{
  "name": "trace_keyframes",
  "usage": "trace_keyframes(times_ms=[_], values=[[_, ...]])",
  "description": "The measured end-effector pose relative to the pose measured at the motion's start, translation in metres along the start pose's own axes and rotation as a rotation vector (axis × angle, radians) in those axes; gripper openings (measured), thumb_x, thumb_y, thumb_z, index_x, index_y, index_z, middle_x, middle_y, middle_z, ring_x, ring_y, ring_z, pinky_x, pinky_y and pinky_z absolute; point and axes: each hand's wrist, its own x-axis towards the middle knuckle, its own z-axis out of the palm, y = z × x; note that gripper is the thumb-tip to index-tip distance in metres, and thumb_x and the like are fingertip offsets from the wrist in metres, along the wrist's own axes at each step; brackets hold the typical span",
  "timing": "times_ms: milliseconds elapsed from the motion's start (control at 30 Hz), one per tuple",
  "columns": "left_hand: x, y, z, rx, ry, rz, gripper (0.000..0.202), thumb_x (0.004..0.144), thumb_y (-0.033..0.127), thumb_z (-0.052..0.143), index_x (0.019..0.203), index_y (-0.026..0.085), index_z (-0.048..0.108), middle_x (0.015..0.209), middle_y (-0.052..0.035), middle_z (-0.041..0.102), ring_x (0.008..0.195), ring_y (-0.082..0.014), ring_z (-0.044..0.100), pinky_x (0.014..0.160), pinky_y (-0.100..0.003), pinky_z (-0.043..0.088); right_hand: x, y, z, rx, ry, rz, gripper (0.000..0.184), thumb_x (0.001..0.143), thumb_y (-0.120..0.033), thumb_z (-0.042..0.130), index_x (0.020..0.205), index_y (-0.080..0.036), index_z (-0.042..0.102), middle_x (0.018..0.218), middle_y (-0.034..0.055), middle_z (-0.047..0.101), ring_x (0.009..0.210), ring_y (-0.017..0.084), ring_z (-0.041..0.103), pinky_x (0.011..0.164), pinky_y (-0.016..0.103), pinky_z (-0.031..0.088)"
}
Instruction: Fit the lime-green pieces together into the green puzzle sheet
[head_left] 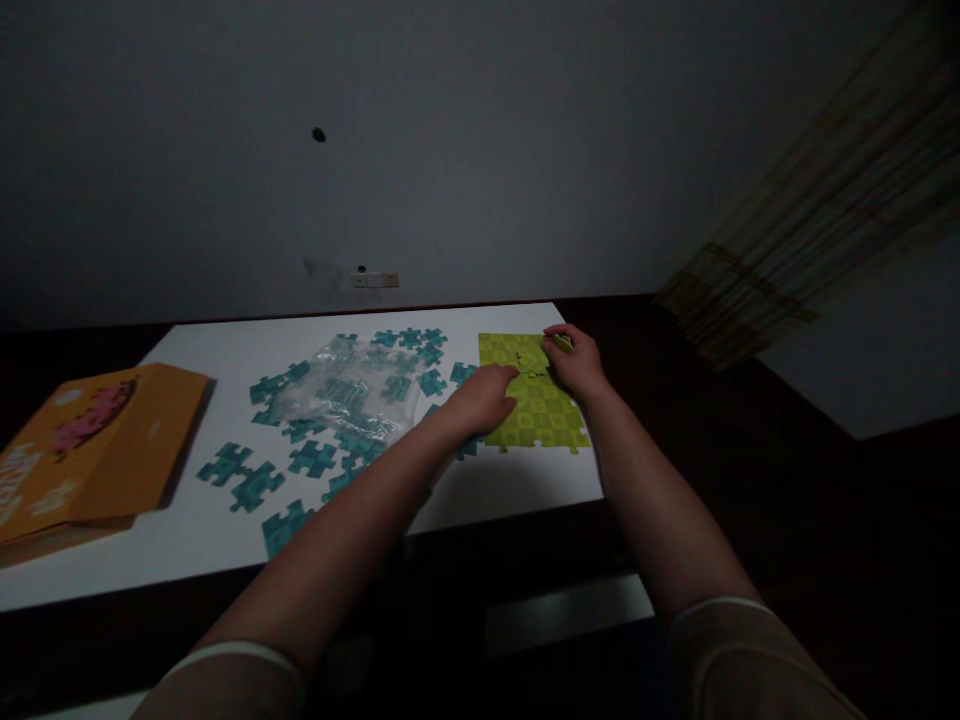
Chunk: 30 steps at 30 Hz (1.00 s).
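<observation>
In the head view, the right hand (580,363) has its fingers narrowed on a green piece (562,343); the left hand (484,400) rests its fingers on the yellow-green puzzle (536,410) beneath, whether gripping I cannot tell. Pressing it flat while the right fingers align their piece should limit shifting; teal pieces (311,458) lie left of the left fingers

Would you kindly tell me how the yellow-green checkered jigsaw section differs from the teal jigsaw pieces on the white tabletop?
Colour: the yellow-green checkered jigsaw section is lighter, the teal jigsaw pieces a darker blue-green.
Arrangement: the section forms one block with dark gaps, while the pieces lie scattered.
Cover: the section has no plastic over it; some pieces show through a crumpled clear plastic bag.
Shared: both have knobbed edges and lie on the white tabletop.
</observation>
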Motion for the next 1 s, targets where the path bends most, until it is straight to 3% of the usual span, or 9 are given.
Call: trace_keyframes(times_ms=[100, 200, 300, 433, 500, 600, 700, 800, 1000], values=[[-0.012, 0.004, -0.006, 0.167, 0.03, 0.029, 0.046, 0.104, 0.033, 0.068, 0.147, 0.016, 0.071, 0.152, -0.0208, 0.068, 0.144, -0.041, 0.059, 0.124, -0.054, 0.047, 0.004, 0.001, -0.001, 0.148, 0.038, 0.08, 0.034, 0.083, -0.048, 0.079, 0.109, -0.027, 0.072, 0.103, 0.006, 0.078, 0.103, 0.026, 0.077, 0.097, 0.045, 0.061], [-0.037, 0.007, -0.021, 0.202, 0.045, 0.05, 0.05, 0.104, 0.039, 0.068, 0.148, 0.016, 0.069, 0.157, -0.0218, 0.063, 0.146, -0.0421, 0.055, 0.125, -0.057, 0.046, 0.013, 0.002, -0.015, 0.348, 0.306, 0.144, 0.033, 0.087, -0.047, 0.073, 0.113, -0.03, 0.063, 0.107, 0.004, 0.075, 0.102, 0.023, 0.078, 0.089, 0.04, 0.063], [-0.08, 0.005, -0.037, 0.185, 0.041, 0.137, 0.047, 0.105, 0.04, 0.068, 0.146, 0.016, 0.07, 0.158, -0.0202, 0.064, 0.149, -0.04, 0.055, 0.127, -0.055, 0.046, 0.02, 0.006, -0.036, 0.403, 0.471, 0.165, 0.033, 0.088, -0.05, 0.07, 0.112, -0.032, 0.056, 0.105, 0.0026, 0.069, 0.095, 0.022, 0.076, 0.081, 0.038, 0.063], [-0.16, -0.015, -0.041, 0.085, 0.115, 0.162, 0.036, 0.103, 0.027, 0.068, 0.139, 0.024, 0.075, 0.154, -0.0129, 0.07, 0.146, -0.0346, 0.061, 0.122, -0.054, 0.055, 0.018, 0.01, -0.053, 0.252, 0.475, 0.131, 0.038, 0.083, -0.058, 0.062, 0.109, -0.032, 0.054, 0.095, 0.0006, 0.061, 0.079, 0.02, 0.066, 0.066, 0.033, 0.054], [-0.203, -0.036, -0.039, 0.051, 0.206, 0.128, 0.035, 0.106, 0.027, 0.062, 0.137, 0.03, 0.077, 0.151, -0.0093, 0.074, 0.142, -0.0328, 0.066, 0.119, -0.056, 0.059, 0.012, 0.01, -0.057, 0.063, 0.401, 0.13, 0.036, 0.083, -0.056, 0.058, 0.109, -0.031, 0.058, 0.089, 0.0001, 0.06, 0.073, 0.02, 0.06, 0.064, 0.031, 0.048], [-0.258, -0.076, -0.037, 0.061, 0.393, 0.09, 0.032, 0.105, 0.032, 0.061, 0.13, 0.036, 0.081, 0.141, -0.008, 0.08, 0.128, -0.0349, 0.075, 0.106, -0.059, 0.066, 0.0, 0.005, -0.062, -0.224, 0.163, 0.142, 0.032, 0.08, -0.051, 0.063, 0.101, -0.027, 0.067, 0.084, 0.0017, 0.065, 0.074, 0.021, 0.058, 0.069, 0.033, 0.048], [-0.292, -0.111, -0.037, 0.118, 0.571, 0.077, 0.025, 0.104, 0.035, 0.063, 0.12, 0.036, 0.082, 0.13, -0.0083, 0.083, 0.115, -0.0362, 0.078, 0.096, -0.059, 0.068, -0.009, -0.005, -0.068, -0.348, -0.008, 0.147, 0.023, 0.072, -0.041, 0.075, 0.089, -0.025, 0.075, 0.08, 0.003, 0.07, 0.075, 0.022, 0.06, 0.074, 0.035, 0.051], [-0.303, -0.13, -0.031, 0.164, 0.694, 0.063, 0.019, 0.104, 0.032, 0.064, 0.111, 0.031, 0.081, 0.118, -0.0093, 0.084, 0.105, -0.0361, 0.078, 0.092, -0.058, 0.065, -0.017, -0.017, -0.077, -0.482, -0.095, 0.15, 0.016, 0.076, -0.033, 0.072, 0.086, -0.025, 0.081, 0.081, 0.0053, 0.072, 0.076, 0.024, 0.061, 0.077, 0.037, 0.051], [-0.299, -0.138, -0.011, 0.155, 0.78, 0.07, 0.013, 0.101, 0.026, 0.067, 0.106, 0.029, 0.079, 0.11, -0.0079, 0.083, 0.1, -0.0327, 0.079, 0.092, -0.052, 0.063, -0.045, -0.031, -0.085, -0.735, -0.129, 0.175, 0.025, 0.08, -0.023, 0.07, 0.097, -0.025, 0.089, 0.107, 0.014, 0.076, 0.091, 0.028, 0.068, 0.088, 0.039, 0.054]])
